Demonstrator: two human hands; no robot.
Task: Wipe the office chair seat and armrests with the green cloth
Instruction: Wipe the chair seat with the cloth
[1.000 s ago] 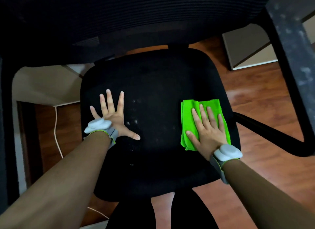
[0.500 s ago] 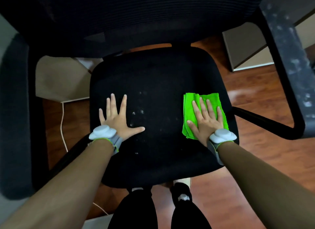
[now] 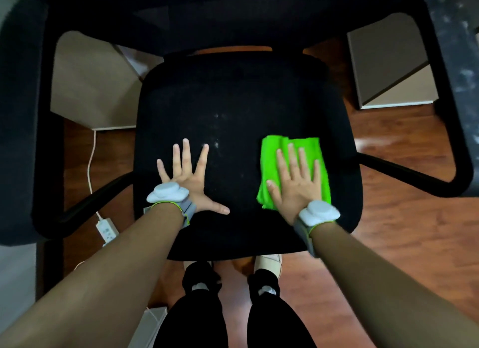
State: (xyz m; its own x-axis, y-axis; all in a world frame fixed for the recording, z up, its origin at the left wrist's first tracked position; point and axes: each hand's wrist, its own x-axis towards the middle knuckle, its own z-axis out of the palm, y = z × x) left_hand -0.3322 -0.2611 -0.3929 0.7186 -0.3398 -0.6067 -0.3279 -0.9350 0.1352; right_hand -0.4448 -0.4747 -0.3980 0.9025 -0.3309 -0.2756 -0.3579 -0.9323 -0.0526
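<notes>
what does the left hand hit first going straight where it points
Left hand has only bare seat ahead, pale specks just right of its line; beyond, probably the backrest, depth unclear.

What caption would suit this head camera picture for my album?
A person's right hand presses a green cloth flat on the black chair seat, left hand spread alongside.

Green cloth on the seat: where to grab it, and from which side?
Probably its left folded edge: the green cloth lies flat on the seat under the flat right hand, and the layers bunch thicker there beside the thumb. Come from the left, over bare seat, and pinch the stacked folds.
</notes>
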